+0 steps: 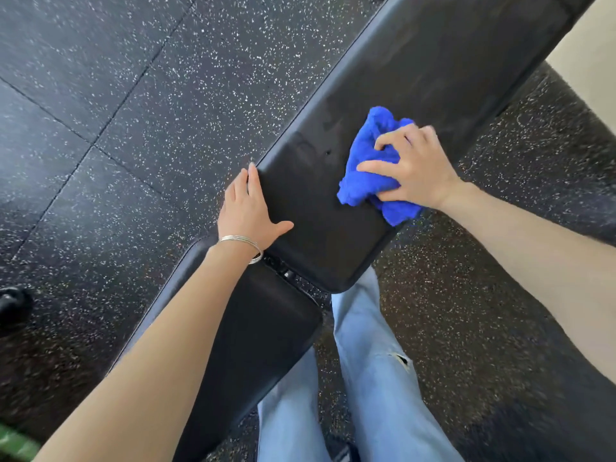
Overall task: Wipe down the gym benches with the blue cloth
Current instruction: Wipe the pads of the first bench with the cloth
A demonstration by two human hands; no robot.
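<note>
A black padded gym bench runs diagonally from lower left to upper right; its long back pad (416, 78) shows faint damp streaks. The shorter seat pad (266, 328) lies nearer to me, across a narrow gap. My right hand (413, 165) presses a bunched blue cloth (366, 168) onto the lower right part of the back pad, fingers spread over it. My left hand (248, 208) rests flat on the back pad's left edge near its lower corner, fingers apart, holding nothing. Thin silver bangles circle that wrist.
Black rubber floor tiles (133, 111) with white speckles surround the bench. My legs in light blue jeans (366, 378) stand just right of the seat pad. A dark object (13, 305) sits at the left edge, and something green (13, 445) shows in the bottom left corner.
</note>
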